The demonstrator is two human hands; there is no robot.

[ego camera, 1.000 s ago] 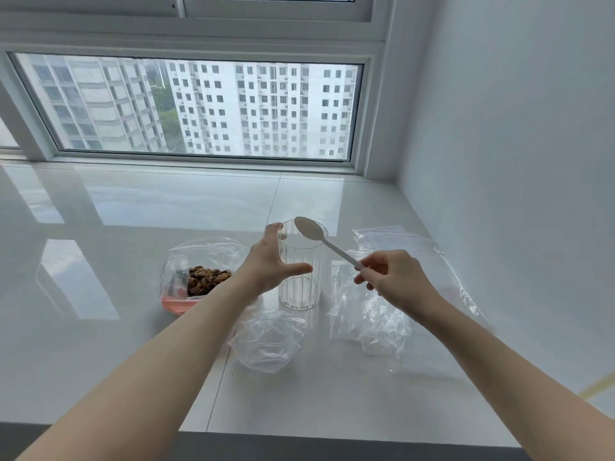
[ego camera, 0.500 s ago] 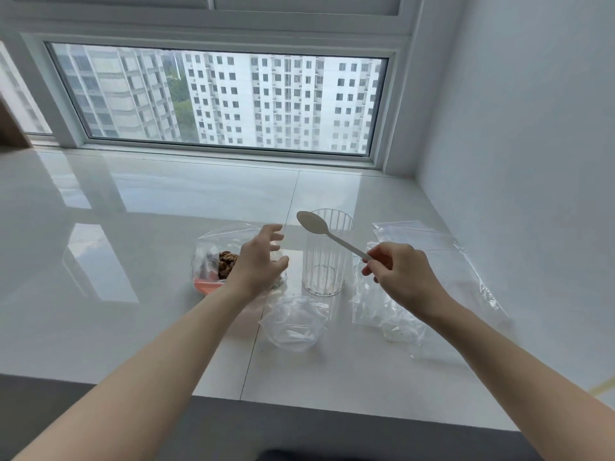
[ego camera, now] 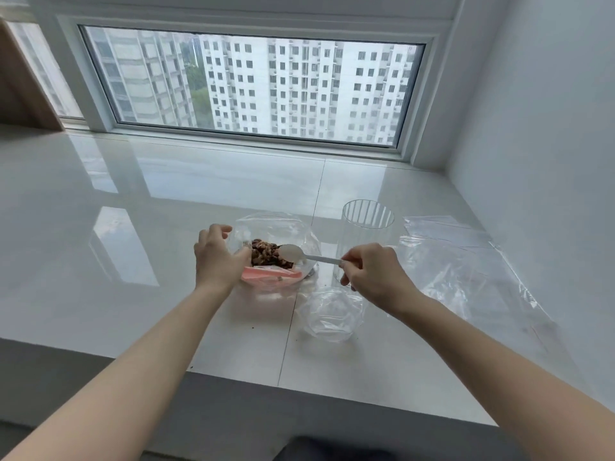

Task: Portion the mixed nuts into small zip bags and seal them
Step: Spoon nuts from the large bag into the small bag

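Observation:
A large clear bag with a pink base (ego camera: 276, 227) stands open on the white counter, and brown mixed nuts (ego camera: 266, 256) lie inside it. My left hand (ego camera: 218, 257) grips the bag's left edge. A white plastic spoon (ego camera: 301, 255) is pinched by its handle in my right hand (ego camera: 374, 276), its bowl resting over the nuts in the bag's mouth. A small clear zip bag (ego camera: 329, 314) lies crumpled in front of a ribbed clear glass (ego camera: 364, 241). More flat clear bags (ego camera: 466, 261) lie to the right.
The glossy white counter (ego camera: 133, 261) runs back to a wide window (ego camera: 253, 84). A white wall (ego camera: 549, 161) closes the right side. The counter's front edge (ego camera: 233, 377) lies just below my forearms.
My left hand left the glass and took hold of the nut bag's edge. My right hand swung the spoon leftward and down from above the glass into the bag's mouth.

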